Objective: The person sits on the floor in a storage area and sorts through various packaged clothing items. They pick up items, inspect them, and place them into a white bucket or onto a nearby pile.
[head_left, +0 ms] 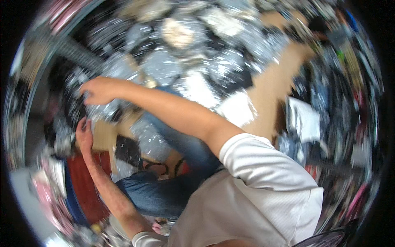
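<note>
My right hand (100, 90) reaches across to the far left, its fingers bent down at a dark, shiny plastic-wrapped package (73, 99). Motion blur hides whether the fingers grip it. Just nearer to me, my left hand (84, 136) is raised beside the same dark plastic, fingers loosely curved and thumb apart, with nothing visible in it. Clear-bagged grey packages (105, 111) lie under and beside my right wrist. Another grey bagged package (151, 138) and a black one (127, 150) lie between my left forearm and my legs.
A heap of plastic-bagged, folded soft goods (185, 53) spreads ahead over brown cardboard (267, 90). White packages (238, 108) lie at its near edge. Shelving (78, 53) stands at the left, a red-brown box-like thing (88, 185) by my left forearm. Crowded stacks (325, 90) line the right.
</note>
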`<state>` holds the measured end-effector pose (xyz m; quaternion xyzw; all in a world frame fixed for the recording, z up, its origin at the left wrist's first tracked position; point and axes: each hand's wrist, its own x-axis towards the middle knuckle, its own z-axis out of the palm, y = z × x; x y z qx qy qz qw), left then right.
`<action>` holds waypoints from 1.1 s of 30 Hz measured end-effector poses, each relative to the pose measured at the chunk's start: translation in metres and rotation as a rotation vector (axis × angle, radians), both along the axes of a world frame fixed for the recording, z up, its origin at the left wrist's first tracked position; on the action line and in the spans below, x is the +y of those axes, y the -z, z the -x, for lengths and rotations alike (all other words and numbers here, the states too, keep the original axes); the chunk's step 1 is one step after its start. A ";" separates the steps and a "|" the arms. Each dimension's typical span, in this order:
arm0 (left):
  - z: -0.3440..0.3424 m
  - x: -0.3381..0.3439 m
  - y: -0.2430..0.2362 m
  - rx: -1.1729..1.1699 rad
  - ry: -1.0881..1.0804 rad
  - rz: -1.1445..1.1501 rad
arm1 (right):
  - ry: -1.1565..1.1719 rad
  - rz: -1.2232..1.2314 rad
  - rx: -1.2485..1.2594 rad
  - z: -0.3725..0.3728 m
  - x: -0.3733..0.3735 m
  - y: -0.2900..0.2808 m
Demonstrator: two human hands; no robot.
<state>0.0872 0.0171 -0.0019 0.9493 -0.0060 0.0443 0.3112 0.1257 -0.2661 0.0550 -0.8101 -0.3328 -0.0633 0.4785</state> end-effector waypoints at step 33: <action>0.100 -0.479 0.166 0.556 0.963 -0.256 | 0.585 -0.001 0.630 0.365 -0.312 0.318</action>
